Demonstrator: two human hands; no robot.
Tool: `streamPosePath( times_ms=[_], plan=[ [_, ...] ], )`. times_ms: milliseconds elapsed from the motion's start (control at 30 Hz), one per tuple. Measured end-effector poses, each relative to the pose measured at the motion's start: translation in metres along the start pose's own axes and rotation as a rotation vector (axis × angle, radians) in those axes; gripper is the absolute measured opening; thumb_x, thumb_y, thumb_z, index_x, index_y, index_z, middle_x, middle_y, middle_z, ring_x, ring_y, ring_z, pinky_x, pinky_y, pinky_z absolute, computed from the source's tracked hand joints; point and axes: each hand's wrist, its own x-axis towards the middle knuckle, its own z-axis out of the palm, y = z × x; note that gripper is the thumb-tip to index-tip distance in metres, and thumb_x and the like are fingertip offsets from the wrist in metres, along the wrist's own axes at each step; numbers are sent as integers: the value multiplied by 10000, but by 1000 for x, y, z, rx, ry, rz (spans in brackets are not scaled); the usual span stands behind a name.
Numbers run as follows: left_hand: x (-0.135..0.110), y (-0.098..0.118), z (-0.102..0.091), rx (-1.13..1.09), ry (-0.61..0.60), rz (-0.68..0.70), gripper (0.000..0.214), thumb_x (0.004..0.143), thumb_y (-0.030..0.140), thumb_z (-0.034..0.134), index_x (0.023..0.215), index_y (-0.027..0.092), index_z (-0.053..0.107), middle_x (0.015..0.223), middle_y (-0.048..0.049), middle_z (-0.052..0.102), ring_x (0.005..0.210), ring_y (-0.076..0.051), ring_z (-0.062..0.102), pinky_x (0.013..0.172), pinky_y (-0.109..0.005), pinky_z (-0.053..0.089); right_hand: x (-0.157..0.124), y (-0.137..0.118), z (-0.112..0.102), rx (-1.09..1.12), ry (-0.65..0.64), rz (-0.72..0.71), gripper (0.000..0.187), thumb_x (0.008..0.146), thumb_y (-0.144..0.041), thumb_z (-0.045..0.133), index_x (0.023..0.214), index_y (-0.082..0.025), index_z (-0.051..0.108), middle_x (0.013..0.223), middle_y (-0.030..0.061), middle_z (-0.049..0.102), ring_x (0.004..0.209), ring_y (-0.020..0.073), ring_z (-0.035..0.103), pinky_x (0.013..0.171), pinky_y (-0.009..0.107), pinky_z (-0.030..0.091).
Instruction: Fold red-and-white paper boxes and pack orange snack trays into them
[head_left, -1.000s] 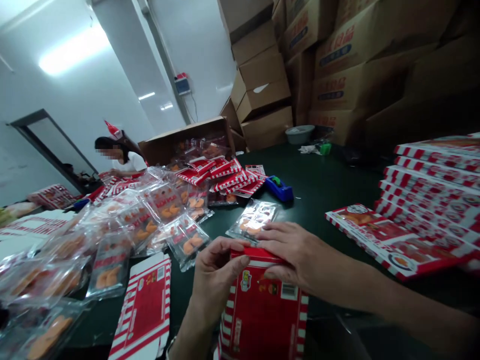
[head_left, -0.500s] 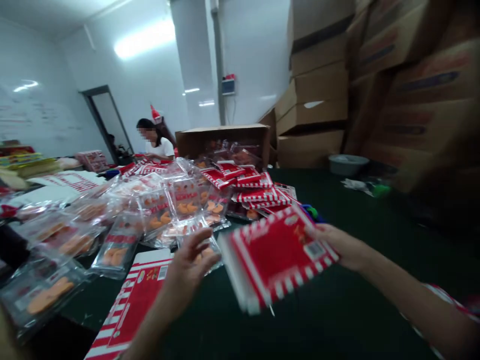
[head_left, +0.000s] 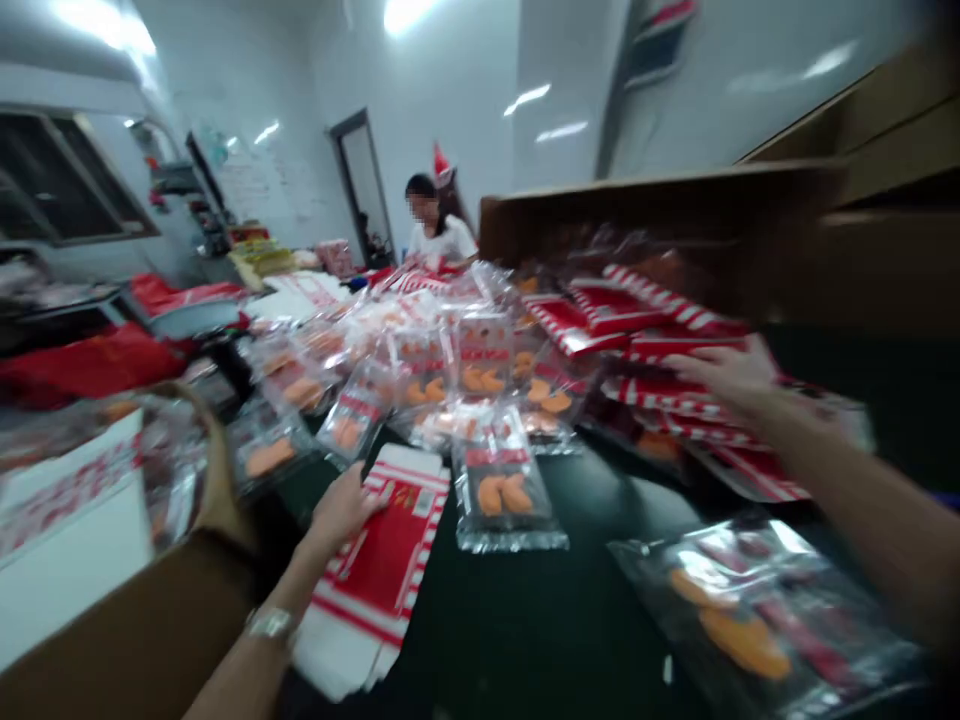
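Red-and-white flat carton (head_left: 379, 565) — likely light, stiff card, best taken by its edges — is lying on the dark table (head_left: 585, 620) beneath the left hand (head_left: 341, 510), its grip unclear, while the right hand (head_left: 724, 378) is spreading open above red-striped cartons (head_left: 660, 395).

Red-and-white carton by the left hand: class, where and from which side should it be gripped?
Probably the carton at its left edge, from the left, where the left hand touches: it lies flat and thin on the table, so its edge pinches best.
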Motion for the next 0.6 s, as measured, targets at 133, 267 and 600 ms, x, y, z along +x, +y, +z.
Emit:
streamPosePath(
  times_ms=[133, 267, 600],
  plan=[
    [18, -5, -1, -64, -5, -140, 243, 692, 264, 749, 875, 138, 650, 822, -55, 701, 829, -221, 652, 757, -316, 483, -37, 19, 7, -309, -64, -88, 210, 825, -227, 632, 992, -109, 681, 1117, 159, 668, 1032, 235, 586, 817, 378, 380],
    [18, -6, -19, -201, 130, -126, 152, 859, 275, 615, 895, 127, 621, 907, -38, 657, 837, -170, 627, 793, -367, 508, -79, 40, 34, -418, -356, -335, 166, 797, -234, 663, 931, -141, 694, 857, 96, 722, 724, 186, 637, 699, 329, 446],
    [-73, 59, 9, -878, 197, 70, 287, 880, 334, 490, 1116, 173, 471, 925, -67, 688, 734, -168, 678, 698, -313, 531, -210, 35, 106, 105, -856, -471, 437, 844, -432, 558, 1195, -171, 555, 1104, 112, 677, 920, 256, 667, 766, 380, 562]
  ],
)
